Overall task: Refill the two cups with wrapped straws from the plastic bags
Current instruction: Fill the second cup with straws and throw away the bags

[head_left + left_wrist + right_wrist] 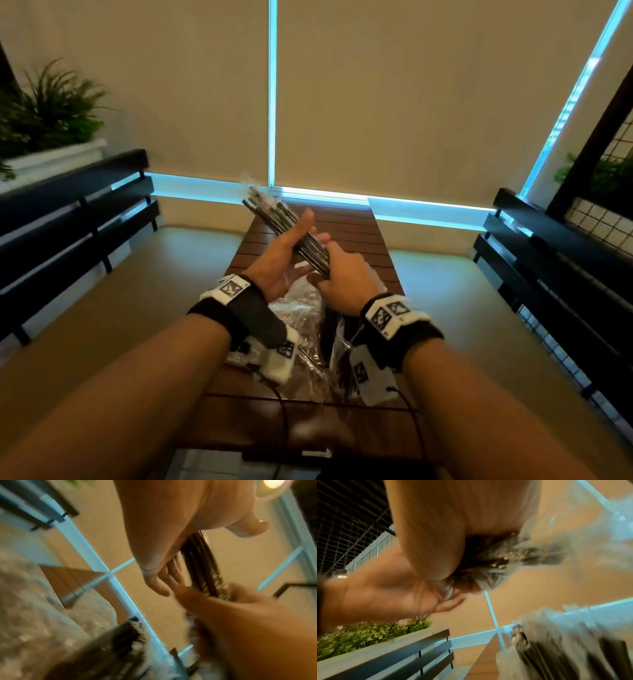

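Both hands hold a bundle of dark wrapped straws (pixel 274 212) slanting up and to the left above the wooden slatted table (pixel 352 229). My left hand (pixel 296 238) cradles the bundle's middle from below, thumb up along its left side. My right hand (pixel 337 265) grips its lower end. The left wrist view shows the straws (pixel 202 566) running between thumb and fingers (pixel 166 573). Blurred wrapping shows on the straws (pixel 496 555) in the right wrist view. Clear plastic bags (pixel 301 308) with more straws (pixel 573 655) lie on the table under my wrists. No cup is in view.
Black slatted benches stand along the left (pixel 68 212) and right (pixel 548 246) of the table. A white planter with green plants (pixel 51 113) sits behind the left bench. A wire grid panel (pixel 609 205) rises at the right. Beige blinds fill the far wall.
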`<state>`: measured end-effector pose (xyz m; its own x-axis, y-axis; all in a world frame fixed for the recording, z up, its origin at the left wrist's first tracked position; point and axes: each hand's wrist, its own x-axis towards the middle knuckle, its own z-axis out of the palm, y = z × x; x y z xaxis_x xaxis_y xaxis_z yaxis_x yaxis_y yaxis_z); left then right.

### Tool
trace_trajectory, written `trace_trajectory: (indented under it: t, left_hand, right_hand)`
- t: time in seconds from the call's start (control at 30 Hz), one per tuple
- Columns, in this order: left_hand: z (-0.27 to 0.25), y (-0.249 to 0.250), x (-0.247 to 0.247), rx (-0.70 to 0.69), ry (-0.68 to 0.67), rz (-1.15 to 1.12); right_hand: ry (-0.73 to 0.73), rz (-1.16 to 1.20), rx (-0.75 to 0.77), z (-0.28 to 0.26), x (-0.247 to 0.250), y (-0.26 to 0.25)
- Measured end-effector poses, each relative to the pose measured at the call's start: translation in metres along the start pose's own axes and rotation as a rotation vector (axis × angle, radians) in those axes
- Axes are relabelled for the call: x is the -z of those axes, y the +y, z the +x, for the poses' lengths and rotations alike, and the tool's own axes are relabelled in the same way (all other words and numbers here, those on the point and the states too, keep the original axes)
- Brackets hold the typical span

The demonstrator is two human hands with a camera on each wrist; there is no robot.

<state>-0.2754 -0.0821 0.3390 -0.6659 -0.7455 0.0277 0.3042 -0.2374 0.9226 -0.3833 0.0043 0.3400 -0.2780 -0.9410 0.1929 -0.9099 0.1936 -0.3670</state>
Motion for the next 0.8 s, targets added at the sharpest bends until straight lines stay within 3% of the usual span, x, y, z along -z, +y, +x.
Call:
trace_trajectory:
  t: [0.07,0.13,0.27,0.3,0.37,0.47,0.57,0.6,0.7,0.8]
  left_hand:
    - [0.006,0.007,-0.013,-0.038,0.093,-0.16]
    - [0.01,0.01,-0.023,-0.081,0.194,-0.151]
    - [0.009,0.019,-0.025,-0.28,0.304,0.219]
    - [0.009,0.024,-0.023,-0.338,0.316,0.344]
    - [0.011,0.032,-0.016,-0.434,0.343,0.588]
    - [0.01,0.035,-0.01,-0.464,0.331,0.888]
    - [0.0,0.03,-0.015,-0.503,0.289,1.065]
    - [-0.002,0.029,-0.02,-0.519,0.272,1.091]
    - [0.001,0.025,-0.033,-0.553,0.199,1.034]
    - [0.005,0.021,-0.04,-0.551,0.198,1.004]
  right_hand:
    - [0.091,0.102,0.018,0.001,-0.018,-0.005]
    - [0.089,0.217,0.031,0.003,-0.026,-0.011]
    - [-0.161,0.339,0.171,0.008,-0.012,-0.008]
    - [-0.145,0.359,0.196,0.009,-0.002,-0.004]
    - [0.085,0.468,0.186,0.012,0.026,0.002]
    - [0.567,0.699,0.14,0.022,0.079,-0.003]
    - [0.768,0.731,0.221,0.026,0.119,-0.023]
    - [0.745,0.676,0.249,0.029,0.121,-0.029]
    - [0.457,0.429,0.293,0.03,0.1,-0.044]
    - [0.357,0.427,0.309,0.026,0.079,-0.041]
